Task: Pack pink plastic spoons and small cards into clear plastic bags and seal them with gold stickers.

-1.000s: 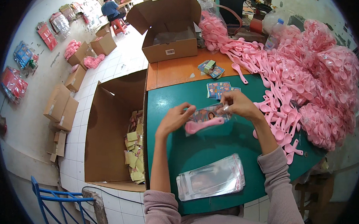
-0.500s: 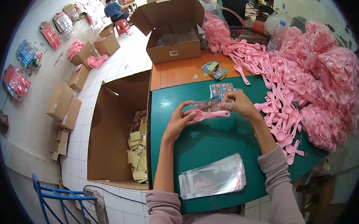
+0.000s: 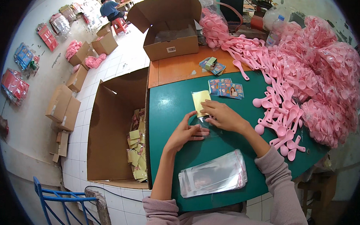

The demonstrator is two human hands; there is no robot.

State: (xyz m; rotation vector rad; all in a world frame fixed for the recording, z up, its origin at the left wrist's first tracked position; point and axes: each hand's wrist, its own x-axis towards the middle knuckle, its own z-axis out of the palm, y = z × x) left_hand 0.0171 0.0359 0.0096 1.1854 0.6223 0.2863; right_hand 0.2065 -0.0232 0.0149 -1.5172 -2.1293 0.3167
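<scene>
A clear plastic bag with a yellow card (image 3: 200, 98) showing through it lies on the green table, its clear end toward me. My left hand (image 3: 184, 133) is beside that clear end, thumb and fingers apart, fingertips touching the plastic. Over the card's near right part rests my right hand (image 3: 226, 116), with its fingers stretched across the packet. Whatever lies under the card is hidden. Several blue printed cards (image 3: 230, 89) sit just beyond my hands. Nearer to me is a stack of clear plastic bags (image 3: 213, 175).
Pink spoons (image 3: 285, 104) are heaped along the right, some in bulging bags (image 3: 332, 66). A large carton (image 3: 116, 130) holding yellow-carded packets stands left of the table. An open box (image 3: 170, 44) and a small card bundle (image 3: 212, 66) occupy the far orange surface. One person (image 3: 109, 9) sits far off.
The packet has been turned from its spoon side to its yellow side and laid on the table. Both hands have come down with it, the right shifting left; the spoon no longer shows.
</scene>
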